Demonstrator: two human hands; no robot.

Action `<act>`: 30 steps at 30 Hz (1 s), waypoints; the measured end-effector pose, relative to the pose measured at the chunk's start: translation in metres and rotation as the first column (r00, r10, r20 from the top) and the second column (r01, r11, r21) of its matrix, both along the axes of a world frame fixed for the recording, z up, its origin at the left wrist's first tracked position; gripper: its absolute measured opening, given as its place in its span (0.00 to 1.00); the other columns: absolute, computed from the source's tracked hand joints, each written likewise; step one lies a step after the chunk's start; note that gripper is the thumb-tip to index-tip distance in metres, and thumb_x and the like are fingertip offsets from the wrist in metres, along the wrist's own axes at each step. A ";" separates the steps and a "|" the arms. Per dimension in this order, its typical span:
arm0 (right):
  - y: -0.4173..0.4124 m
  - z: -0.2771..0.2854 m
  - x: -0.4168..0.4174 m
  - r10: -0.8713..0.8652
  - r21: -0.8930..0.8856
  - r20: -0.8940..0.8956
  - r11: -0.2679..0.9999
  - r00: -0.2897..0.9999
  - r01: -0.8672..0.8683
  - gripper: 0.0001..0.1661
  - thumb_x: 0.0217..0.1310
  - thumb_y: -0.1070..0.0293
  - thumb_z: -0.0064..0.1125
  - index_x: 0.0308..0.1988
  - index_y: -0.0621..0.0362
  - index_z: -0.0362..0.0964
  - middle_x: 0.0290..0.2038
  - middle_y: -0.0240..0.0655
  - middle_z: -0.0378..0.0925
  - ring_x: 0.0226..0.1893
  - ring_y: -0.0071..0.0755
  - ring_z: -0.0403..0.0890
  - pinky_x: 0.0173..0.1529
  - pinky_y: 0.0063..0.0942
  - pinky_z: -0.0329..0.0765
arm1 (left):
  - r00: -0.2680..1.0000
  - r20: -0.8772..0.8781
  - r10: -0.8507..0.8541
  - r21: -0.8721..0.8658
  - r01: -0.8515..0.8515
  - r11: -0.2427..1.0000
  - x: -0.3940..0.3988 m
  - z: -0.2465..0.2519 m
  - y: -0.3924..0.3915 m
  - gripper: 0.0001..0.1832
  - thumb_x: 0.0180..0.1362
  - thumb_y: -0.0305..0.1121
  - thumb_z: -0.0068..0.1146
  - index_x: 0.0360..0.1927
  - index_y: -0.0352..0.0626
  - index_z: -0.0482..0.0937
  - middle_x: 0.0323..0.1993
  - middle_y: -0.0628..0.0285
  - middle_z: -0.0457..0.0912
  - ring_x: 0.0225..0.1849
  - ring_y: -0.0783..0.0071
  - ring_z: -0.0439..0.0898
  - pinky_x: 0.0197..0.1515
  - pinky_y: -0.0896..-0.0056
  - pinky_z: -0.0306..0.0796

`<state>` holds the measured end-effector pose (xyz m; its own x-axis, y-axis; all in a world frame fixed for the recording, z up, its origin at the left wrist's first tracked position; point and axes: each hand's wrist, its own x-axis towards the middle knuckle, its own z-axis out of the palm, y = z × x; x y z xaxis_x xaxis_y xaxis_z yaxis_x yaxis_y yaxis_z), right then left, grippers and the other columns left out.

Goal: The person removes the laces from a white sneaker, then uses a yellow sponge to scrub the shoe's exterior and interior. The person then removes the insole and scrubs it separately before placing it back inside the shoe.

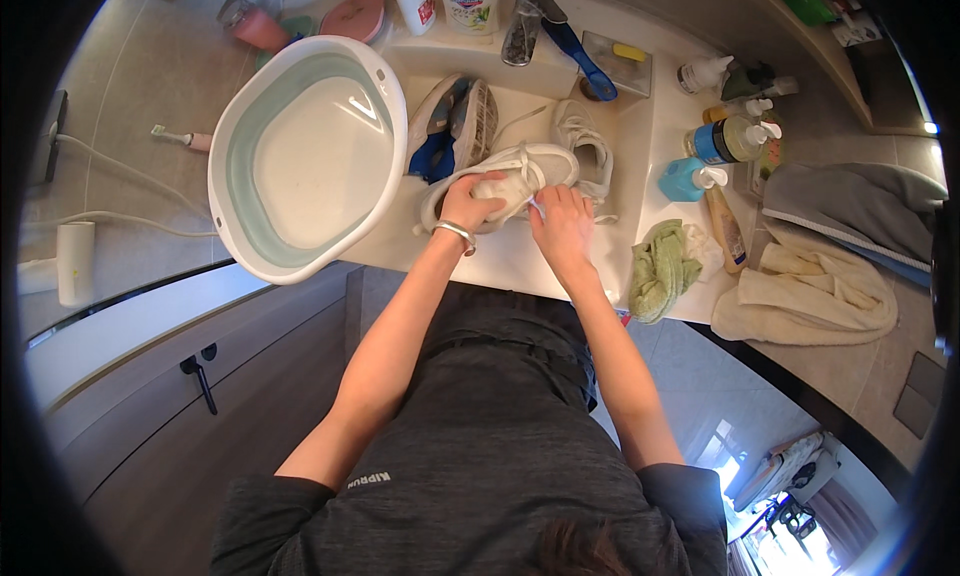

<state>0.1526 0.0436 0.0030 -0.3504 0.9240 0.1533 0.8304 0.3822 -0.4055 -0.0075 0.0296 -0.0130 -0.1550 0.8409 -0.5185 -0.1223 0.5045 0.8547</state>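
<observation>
A white lace-up sneaker [551, 163] lies on its side in front of me in the white sink [517, 265]. My left hand [474, 203], with a metal bangle at the wrist, grips the sneaker around its tongue and opening. The fingers of my right hand [562, 220] pinch a small white item at the laces, perhaps a lace end or a brush tip; I cannot tell which. Behind it rests a second white sneaker [592, 145]. Grey-and-blue shoes [454, 122] stand close together to the left of that one.
A white and grey-green plastic basin [308, 253] stands at the left. A blue-handled brush [581, 51] lies on the back ledge. Pump bottles [684, 180], a green cloth [664, 272] and a cream towel [814, 295] are on the right. A pink electric toothbrush [196, 141] lies far left.
</observation>
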 end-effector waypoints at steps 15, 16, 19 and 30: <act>0.003 -0.006 0.008 0.182 0.017 -0.087 0.983 0.979 -0.182 0.06 0.43 0.74 0.53 0.28 0.59 0.68 0.29 0.39 0.69 0.36 0.43 0.71 0.42 0.38 0.68 | 0.790 -0.594 -0.152 0.074 0.242 0.967 0.013 0.014 0.000 0.10 0.38 0.36 0.66 0.20 0.41 0.81 0.20 0.59 0.80 0.24 0.67 0.77 0.32 0.71 0.70; 0.004 -0.003 0.008 0.198 -0.019 -0.057 0.980 0.979 -0.199 0.06 0.43 0.74 0.53 0.29 0.59 0.68 0.30 0.40 0.69 0.36 0.44 0.71 0.42 0.39 0.69 | 0.784 -0.603 -0.147 0.069 0.235 0.970 0.015 0.013 0.000 0.09 0.38 0.36 0.65 0.20 0.41 0.81 0.20 0.59 0.80 0.23 0.67 0.77 0.32 0.71 0.70; 0.006 0.005 -0.005 0.137 -0.194 0.106 0.974 0.985 -0.115 0.08 0.43 0.74 0.52 0.30 0.63 0.69 0.32 0.44 0.71 0.38 0.47 0.72 0.43 0.40 0.70 | 0.761 -0.637 -0.122 0.073 0.217 0.973 0.017 0.009 -0.002 0.09 0.39 0.35 0.65 0.20 0.41 0.81 0.19 0.58 0.80 0.23 0.67 0.77 0.31 0.71 0.70; 0.018 -0.001 0.007 0.056 -0.279 -0.202 0.954 0.978 -0.112 0.05 0.46 0.73 0.52 0.28 0.61 0.69 0.30 0.45 0.72 0.31 0.51 0.74 0.35 0.41 0.73 | 0.745 -0.665 -0.062 0.098 0.169 0.981 0.024 0.005 -0.001 0.09 0.40 0.38 0.64 0.25 0.47 0.83 0.22 0.58 0.81 0.25 0.64 0.79 0.33 0.71 0.71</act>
